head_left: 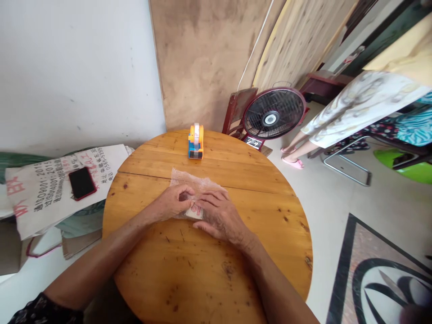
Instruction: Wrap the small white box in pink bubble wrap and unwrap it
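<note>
A sheet of clear bubble wrap (192, 181) lies on the round wooden table (236, 252), partly folded over a small white item with red print (196, 212). My left hand (173, 201) pinches the wrap's near edge against that item. My right hand (219, 213) lies flat on the wrap and the item, fingers spread, covering most of it. An orange and blue tape dispenser (196, 141) stands upright at the table's far edge, well beyond both hands.
A dark phone in a red case (82, 182) rests on printed white sacks (43, 193) left of the table. A floor fan (272, 115) and a wooden chair (238, 108) stand behind. A person in a pale dress (354, 112) stands at right.
</note>
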A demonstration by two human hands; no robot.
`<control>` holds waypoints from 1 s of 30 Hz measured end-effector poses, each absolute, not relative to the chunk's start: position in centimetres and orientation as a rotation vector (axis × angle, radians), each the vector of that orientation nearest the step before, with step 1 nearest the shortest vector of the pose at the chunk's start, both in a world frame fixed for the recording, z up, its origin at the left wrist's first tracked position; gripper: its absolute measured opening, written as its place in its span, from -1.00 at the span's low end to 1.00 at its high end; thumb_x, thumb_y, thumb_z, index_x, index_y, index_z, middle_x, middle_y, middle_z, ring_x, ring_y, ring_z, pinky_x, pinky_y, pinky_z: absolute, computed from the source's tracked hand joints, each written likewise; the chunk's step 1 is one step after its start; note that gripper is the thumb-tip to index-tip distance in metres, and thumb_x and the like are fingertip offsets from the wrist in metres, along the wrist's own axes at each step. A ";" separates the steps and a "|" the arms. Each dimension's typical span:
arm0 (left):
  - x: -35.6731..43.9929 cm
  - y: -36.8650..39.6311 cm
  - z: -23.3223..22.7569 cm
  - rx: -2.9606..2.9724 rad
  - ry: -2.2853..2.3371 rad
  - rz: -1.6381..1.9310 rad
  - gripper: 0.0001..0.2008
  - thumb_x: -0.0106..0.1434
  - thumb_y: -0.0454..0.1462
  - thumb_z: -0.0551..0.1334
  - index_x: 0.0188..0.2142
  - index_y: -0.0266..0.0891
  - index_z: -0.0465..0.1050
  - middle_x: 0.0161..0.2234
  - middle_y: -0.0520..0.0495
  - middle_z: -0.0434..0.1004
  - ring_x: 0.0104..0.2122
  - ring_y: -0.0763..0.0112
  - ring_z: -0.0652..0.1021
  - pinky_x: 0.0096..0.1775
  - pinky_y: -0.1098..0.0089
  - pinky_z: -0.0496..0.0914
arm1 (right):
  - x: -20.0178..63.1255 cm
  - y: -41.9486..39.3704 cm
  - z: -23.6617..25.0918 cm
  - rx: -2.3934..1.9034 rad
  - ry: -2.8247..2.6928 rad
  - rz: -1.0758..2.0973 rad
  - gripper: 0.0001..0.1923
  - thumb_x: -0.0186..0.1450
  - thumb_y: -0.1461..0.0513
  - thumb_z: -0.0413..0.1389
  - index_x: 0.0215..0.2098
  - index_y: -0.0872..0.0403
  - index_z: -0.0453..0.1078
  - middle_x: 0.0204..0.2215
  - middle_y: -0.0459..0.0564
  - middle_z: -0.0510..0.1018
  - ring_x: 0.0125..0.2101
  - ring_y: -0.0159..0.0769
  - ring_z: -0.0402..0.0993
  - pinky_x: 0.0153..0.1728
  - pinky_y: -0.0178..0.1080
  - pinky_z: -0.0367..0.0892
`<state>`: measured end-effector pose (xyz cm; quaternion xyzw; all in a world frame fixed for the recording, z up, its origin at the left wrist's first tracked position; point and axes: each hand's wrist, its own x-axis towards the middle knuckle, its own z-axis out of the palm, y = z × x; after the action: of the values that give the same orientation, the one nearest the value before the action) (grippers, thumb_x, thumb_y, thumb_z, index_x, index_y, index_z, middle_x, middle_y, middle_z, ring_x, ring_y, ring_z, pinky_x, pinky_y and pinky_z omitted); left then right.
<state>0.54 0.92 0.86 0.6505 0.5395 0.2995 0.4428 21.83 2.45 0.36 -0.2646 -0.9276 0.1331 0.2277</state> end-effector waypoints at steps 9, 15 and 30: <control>-2.3 0.0 0.5 1.558 1.348 0.690 -0.73 0.13 -0.11 0.16 -0.26 -0.24 0.38 -0.44 0.07 0.40 -0.47 0.44 0.38 -0.43 0.43 0.24 | 21.2 2.2 0.3 -0.822 -2.652 0.319 -0.57 0.21 0.09 0.23 -0.01 0.09 0.41 -0.05 0.19 0.54 0.01 0.02 0.40 -0.07 0.01 0.30; -3.0 -0.3 0.2 1.751 1.614 0.556 -0.75 0.12 -0.13 0.15 -0.30 -0.24 0.40 -0.44 0.03 0.43 -0.45 0.38 0.37 -0.41 0.39 0.21 | 21.2 2.0 0.4 -0.859 -2.686 0.301 -0.64 0.22 0.15 0.21 -0.03 0.07 0.39 0.02 0.16 0.49 -0.02 -0.03 0.42 -0.14 -0.08 0.28; -3.5 -2.1 1.4 0.916 1.609 0.637 -0.44 0.00 -0.01 0.35 -0.10 -0.29 0.29 -0.46 0.01 0.50 -0.53 0.34 0.55 -0.61 0.43 0.37 | 21.0 1.7 0.7 -0.871 -2.754 0.295 -0.63 0.27 0.20 0.17 0.05 0.00 0.36 0.00 0.09 0.48 -0.03 -0.10 0.42 -0.19 -0.14 0.28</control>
<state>-3.51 -2.06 1.36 0.3882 0.6822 0.2701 0.5577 20.98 1.66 0.73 -0.2979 -0.9418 0.1008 0.1189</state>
